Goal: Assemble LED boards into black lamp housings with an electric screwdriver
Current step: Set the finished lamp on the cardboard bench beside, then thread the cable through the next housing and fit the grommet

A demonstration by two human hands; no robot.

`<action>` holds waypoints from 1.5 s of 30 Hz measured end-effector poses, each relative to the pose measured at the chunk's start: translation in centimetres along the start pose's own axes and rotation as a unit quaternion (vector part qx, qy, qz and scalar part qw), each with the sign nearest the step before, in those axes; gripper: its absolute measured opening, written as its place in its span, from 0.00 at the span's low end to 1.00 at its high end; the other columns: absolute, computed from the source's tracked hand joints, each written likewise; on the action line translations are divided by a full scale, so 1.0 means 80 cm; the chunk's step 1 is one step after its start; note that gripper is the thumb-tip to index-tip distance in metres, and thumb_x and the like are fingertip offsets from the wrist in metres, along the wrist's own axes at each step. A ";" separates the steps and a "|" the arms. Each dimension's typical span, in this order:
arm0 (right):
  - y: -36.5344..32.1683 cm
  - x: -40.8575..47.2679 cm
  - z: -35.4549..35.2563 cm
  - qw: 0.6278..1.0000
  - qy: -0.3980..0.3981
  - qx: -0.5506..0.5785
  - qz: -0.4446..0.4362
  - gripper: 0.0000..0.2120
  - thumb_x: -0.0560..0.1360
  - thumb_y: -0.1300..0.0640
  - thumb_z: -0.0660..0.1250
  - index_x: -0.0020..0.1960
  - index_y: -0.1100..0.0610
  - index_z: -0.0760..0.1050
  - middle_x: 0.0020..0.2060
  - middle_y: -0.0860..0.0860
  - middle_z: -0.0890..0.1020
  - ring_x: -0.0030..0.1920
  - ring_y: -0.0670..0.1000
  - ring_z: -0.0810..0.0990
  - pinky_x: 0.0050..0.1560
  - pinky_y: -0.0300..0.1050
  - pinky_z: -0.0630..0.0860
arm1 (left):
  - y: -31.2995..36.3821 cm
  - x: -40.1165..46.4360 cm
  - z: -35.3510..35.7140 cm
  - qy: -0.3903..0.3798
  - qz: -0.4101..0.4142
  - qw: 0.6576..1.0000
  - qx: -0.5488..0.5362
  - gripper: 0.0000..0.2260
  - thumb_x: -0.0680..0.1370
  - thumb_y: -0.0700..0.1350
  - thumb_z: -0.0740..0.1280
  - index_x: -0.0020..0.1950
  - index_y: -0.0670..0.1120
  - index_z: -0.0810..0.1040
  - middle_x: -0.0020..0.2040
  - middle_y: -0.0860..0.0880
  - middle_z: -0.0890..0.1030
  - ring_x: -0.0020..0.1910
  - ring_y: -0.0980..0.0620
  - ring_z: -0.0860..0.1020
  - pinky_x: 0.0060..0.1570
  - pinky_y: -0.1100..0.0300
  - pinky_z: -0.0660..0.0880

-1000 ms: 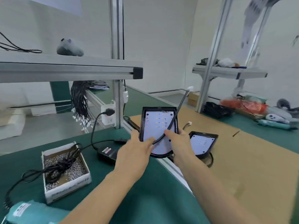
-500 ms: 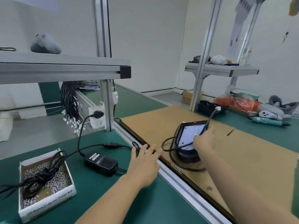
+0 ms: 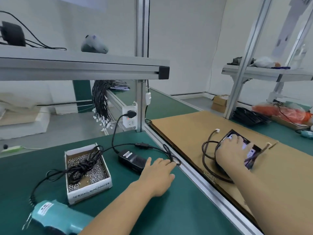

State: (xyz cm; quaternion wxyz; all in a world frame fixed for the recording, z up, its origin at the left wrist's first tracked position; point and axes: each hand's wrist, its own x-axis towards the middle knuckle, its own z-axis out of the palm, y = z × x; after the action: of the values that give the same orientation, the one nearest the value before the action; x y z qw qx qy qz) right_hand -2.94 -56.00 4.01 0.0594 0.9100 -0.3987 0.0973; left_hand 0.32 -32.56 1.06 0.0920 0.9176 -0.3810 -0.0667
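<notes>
The right hand [image 3: 232, 151] rests flat, fingers spread and relaxed, on top of a black lamp housing [image 3: 252, 154] that lies on a brown cardboard sheet [image 3: 186, 131] on the counter; the pale LED board [image 3: 247, 146] shows between the fingers. A dark cable [image 3: 205, 155] loops beside the housing. The left hand [image 3: 159, 172] lies open, palm down, on the green counter [image 3: 152, 217], holding nothing, its fingertips near a thin black cord. Just behind it sits a black power adapter [image 3: 132, 159], plugged into a white wall socket [image 3: 129, 118]. Further left is a white cardboard box of small silver screws [image 3: 87, 172] with tangled cord lying over it. A teal electric screwdriver [image 3: 55, 217] lies at the near left edge.
</notes>
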 end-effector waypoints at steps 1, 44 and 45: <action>-0.020 -0.013 -0.008 0.999 0.016 0.024 -0.047 0.20 0.78 0.59 0.56 0.69 0.59 0.67 0.70 0.55 0.65 0.73 0.56 0.59 0.73 0.64 0.48 | -0.005 -0.009 -0.002 0.002 -0.007 1.000 -0.006 0.22 0.84 0.48 0.50 0.78 0.51 0.54 0.78 0.52 0.56 0.77 0.52 0.50 0.74 0.45 0.39; -0.351 -0.369 -0.058 0.783 -0.104 0.206 -0.578 0.23 0.81 0.45 0.53 0.74 0.46 0.60 0.72 0.44 0.61 0.74 0.47 0.56 0.70 0.65 0.32 | -0.430 -0.408 -0.112 0.374 -0.630 0.680 0.048 0.10 0.76 0.42 0.66 0.53 0.37 0.74 0.52 0.37 0.73 0.48 0.33 0.75 0.38 0.50 0.69; -0.351 -0.367 -0.061 0.781 -0.099 0.214 -0.579 0.22 0.80 0.45 0.54 0.73 0.46 0.62 0.71 0.43 0.62 0.73 0.47 0.56 0.71 0.64 0.32 | -0.426 -0.408 -0.115 0.399 -0.617 0.677 0.044 0.10 0.77 0.42 0.65 0.53 0.37 0.73 0.52 0.36 0.73 0.48 0.32 0.75 0.40 0.48 0.69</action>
State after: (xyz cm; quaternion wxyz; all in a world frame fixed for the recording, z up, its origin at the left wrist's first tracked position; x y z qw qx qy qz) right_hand -2.36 -15.16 1.35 -0.1318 0.9634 0.2304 0.0375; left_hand 2.64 15.35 4.21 0.1329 0.8867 0.3421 0.2811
